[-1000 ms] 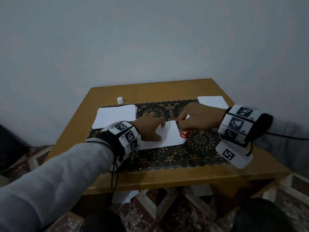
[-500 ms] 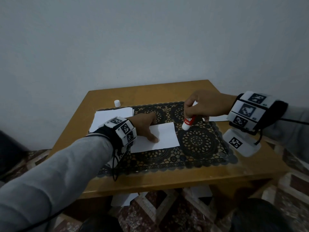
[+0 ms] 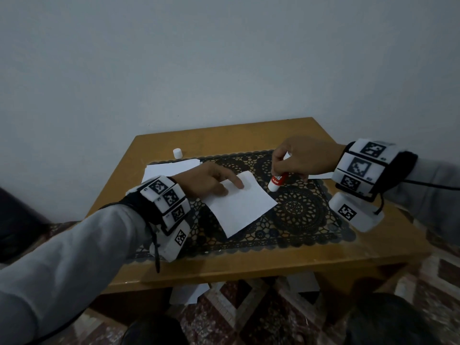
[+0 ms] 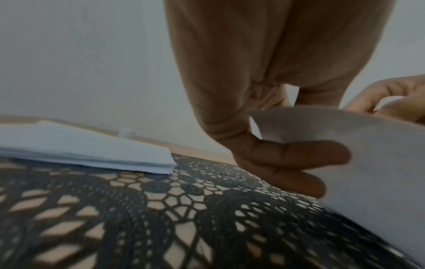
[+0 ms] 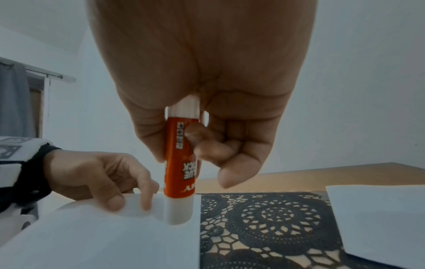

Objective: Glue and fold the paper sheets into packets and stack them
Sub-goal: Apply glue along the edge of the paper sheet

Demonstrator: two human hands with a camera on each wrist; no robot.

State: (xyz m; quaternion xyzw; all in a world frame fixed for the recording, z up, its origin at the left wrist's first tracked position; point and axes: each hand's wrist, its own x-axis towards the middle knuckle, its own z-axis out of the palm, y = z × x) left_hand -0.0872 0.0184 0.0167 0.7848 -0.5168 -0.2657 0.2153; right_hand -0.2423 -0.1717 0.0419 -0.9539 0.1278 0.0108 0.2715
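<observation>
While the tabletop w/ its lace mat gives a flat bed, do the fold there; paper sheet lies mid-mat, skewed, far edge curling up in the left wrist view. Left hand, fingers straight, presses the sheet's near-left part; pin it firm so it can't slide. Right hand grips the glue stick, tip down just beside the sheet's far corner; square edges, then crease; stack waits at left.
</observation>
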